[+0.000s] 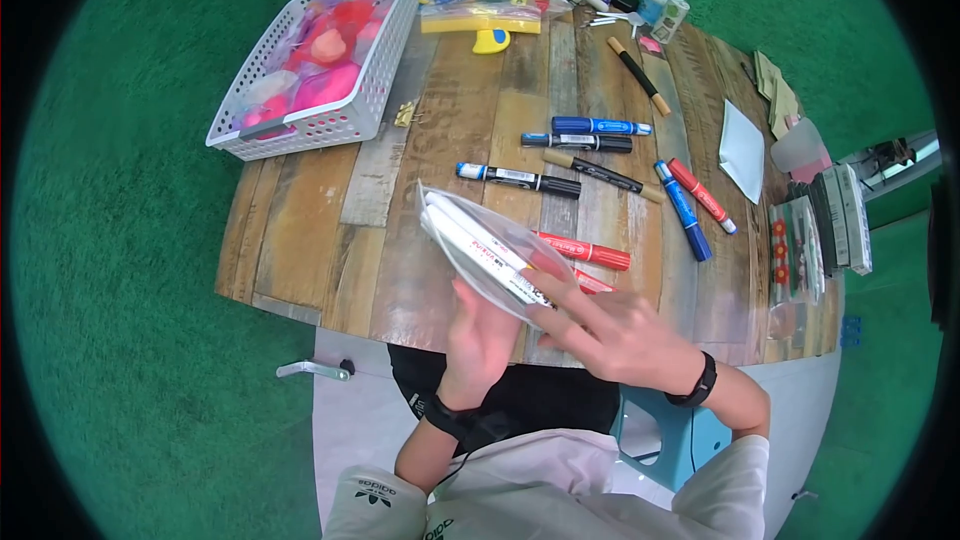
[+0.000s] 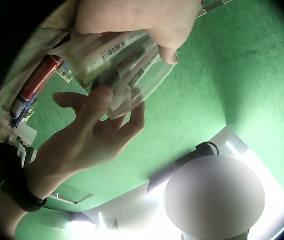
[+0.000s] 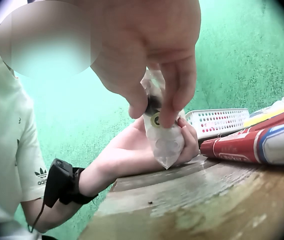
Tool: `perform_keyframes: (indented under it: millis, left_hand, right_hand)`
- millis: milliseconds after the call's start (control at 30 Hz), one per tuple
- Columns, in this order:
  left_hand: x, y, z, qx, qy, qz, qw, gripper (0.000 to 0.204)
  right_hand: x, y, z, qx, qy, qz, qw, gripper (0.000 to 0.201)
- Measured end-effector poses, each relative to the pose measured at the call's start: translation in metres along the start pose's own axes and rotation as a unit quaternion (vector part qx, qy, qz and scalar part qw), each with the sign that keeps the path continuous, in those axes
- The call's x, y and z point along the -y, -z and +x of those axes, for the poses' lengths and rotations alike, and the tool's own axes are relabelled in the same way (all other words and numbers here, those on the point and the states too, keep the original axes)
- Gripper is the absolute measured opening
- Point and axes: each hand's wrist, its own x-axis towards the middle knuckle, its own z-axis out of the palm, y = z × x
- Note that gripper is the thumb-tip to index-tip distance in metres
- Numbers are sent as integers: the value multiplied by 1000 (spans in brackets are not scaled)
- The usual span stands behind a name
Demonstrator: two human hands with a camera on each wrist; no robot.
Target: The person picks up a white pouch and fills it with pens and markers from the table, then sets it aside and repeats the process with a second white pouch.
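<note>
A clear plastic pouch (image 1: 440, 225) with several white-barrelled markers (image 1: 470, 237) inside is held up over the table's near edge. My left hand (image 1: 478, 340) grips it from below; in the left wrist view the thumb of this hand (image 2: 137, 15) lies along the plastic. My right hand (image 1: 630, 335) is at the pouch's right end, thumb and fingers pinching the dark end of a marker (image 3: 153, 103) there. In the right wrist view the pouch (image 3: 166, 145) hangs below these fingers, with the left hand (image 3: 137, 145) behind it.
Red markers (image 1: 590, 250) lie just beyond the pouch. Blue (image 1: 600, 126), black (image 1: 520, 179) and brown-capped markers (image 1: 600, 175) are scattered further back. A white basket (image 1: 370, 105) of pink items stands back left, a yellow-edged bag (image 1: 480, 25) behind. Boxes (image 1: 845, 215) stand at right.
</note>
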Motion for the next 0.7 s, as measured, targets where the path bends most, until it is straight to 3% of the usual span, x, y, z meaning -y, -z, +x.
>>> perform_keyframes:
  millis: [167, 267, 333, 500, 533, 567, 600, 633, 700]
  left_hand:
    - [2, 3, -1, 12, -14, 2, 1000, 67]
    - [3, 9, -6, -10, -17, 23, 1000, 69]
    - [5, 11, -5, -22, -27, 27, 999, 69]
    - [5, 2, 2, -94, -51, 4, 994, 64]
    - [-2, -8, 1, -70, -34, 12, 997, 65]
    - [1, -4, 6, -26, -26, -59, 998, 63]
    - [0, -6, 7, -39, -16, -82, 996, 62]
    - [-2, -9, 8, -52, -6, -104, 993, 61]
    - [-2, -11, 8, -66, -2, -100, 993, 59]
  right_hand:
    - [5, 0, 2, 4, -6, -34, 999, 50]
    - [6, -8, -2, -50, 9, -33, 998, 51]
    - [9, -1, -4, 20, -9, 15, 1000, 56]
    - [11, 20, -6, -28, -38, 101, 994, 60]
    - [10, 27, -9, -50, -52, 91, 993, 53]
    - [8, 33, -12, -72, -65, 81, 992, 47]
    - [3, 39, -16, -79, -93, 65, 990, 34]
    - [-6, 46, -23, -77, -94, 60, 991, 34]
    - [-30, 60, -42, 19, -173, 0, 985, 13]
